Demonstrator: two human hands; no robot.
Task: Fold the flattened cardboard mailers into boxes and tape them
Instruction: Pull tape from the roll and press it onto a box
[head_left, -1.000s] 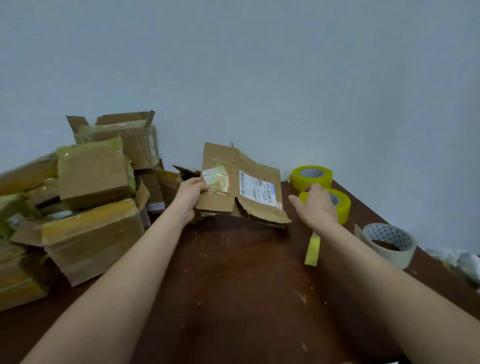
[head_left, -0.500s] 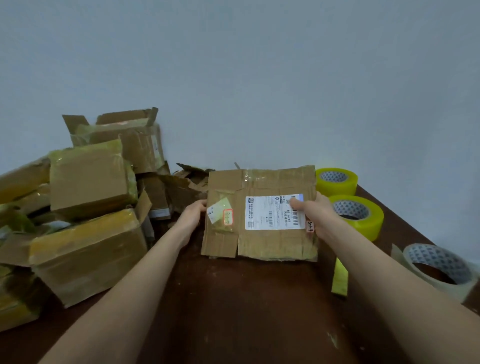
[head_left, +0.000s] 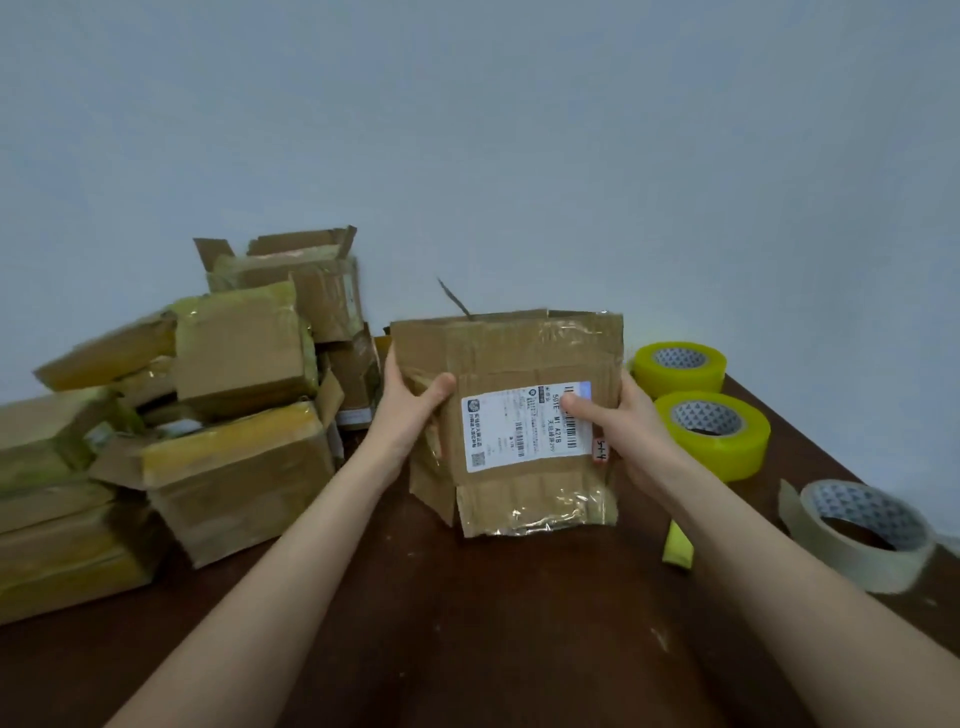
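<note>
While fingers of left hand (head_left: 411, 413) and right hand (head_left: 629, 435) clasp the cardboard mailer (head_left: 519, 353), its shipping label (head_left: 511, 436) shows "M1".

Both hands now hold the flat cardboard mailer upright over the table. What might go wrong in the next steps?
1. The flattened mailer, gripped by the left hand and right hand, has a torn lower flap and old glossy tape; it may tear further when folded.
2. The loose tape end lies close to the right forearm and might stick to it.
3. The box pile looks uneven; an elbow could topple it.
</note>
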